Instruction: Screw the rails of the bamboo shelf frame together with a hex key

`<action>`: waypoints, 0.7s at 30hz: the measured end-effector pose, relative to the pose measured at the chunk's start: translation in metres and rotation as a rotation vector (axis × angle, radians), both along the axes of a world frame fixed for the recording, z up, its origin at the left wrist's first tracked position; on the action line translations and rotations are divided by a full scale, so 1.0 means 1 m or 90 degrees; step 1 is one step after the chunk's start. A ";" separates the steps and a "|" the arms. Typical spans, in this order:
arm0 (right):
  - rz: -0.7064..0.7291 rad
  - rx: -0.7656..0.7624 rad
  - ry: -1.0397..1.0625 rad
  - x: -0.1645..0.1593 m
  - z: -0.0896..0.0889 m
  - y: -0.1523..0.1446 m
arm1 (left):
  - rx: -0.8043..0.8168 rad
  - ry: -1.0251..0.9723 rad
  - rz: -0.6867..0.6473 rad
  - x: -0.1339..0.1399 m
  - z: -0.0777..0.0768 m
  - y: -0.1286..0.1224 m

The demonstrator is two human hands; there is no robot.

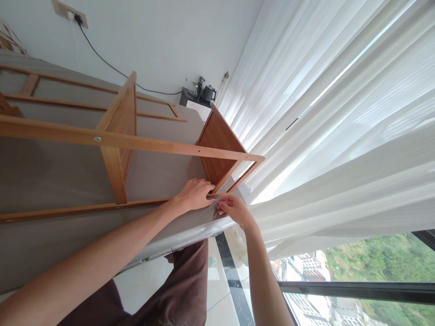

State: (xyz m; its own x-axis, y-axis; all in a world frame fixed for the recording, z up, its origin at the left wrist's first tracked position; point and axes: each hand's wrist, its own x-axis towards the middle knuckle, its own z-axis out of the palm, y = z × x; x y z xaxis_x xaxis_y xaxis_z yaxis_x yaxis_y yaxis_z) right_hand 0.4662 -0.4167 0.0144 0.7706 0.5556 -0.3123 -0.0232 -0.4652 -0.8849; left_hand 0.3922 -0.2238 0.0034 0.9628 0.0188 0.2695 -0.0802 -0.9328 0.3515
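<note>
A brown wooden shelf frame (163, 146) lies on its side on a grey-covered surface, with flat wooden panels (220, 147) set across between its long rails. My left hand (195, 194) is closed round the lower rail near the frame's right-hand corner, its fingertips partly hidden by the wood. Just right of it, my right hand (234, 209) pinches a thin metal hex key (216, 213) beside the same corner. The key's far end is too small to make out. A round metal bolt head (97, 139) shows in the upper rail.
Behind the frame lies a separate ladder-like wooden piece (74, 106). A black kettle (208, 93) stands on a small cabinet (197, 107) by the wall, with a black cord running to a socket (70, 13). White curtains (333, 117) and a window fill the right side.
</note>
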 end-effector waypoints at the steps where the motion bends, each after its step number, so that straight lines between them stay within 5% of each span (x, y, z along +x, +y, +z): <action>1: -0.013 0.031 0.001 -0.003 0.003 -0.006 | 0.000 0.000 0.006 0.000 0.000 -0.001; 9: -0.162 0.261 0.054 -0.017 0.013 -0.048 | -0.015 0.005 0.020 0.000 -0.001 -0.006; 21: -0.215 0.420 0.142 -0.044 -0.012 -0.037 | -0.014 0.006 0.008 -0.003 0.000 -0.006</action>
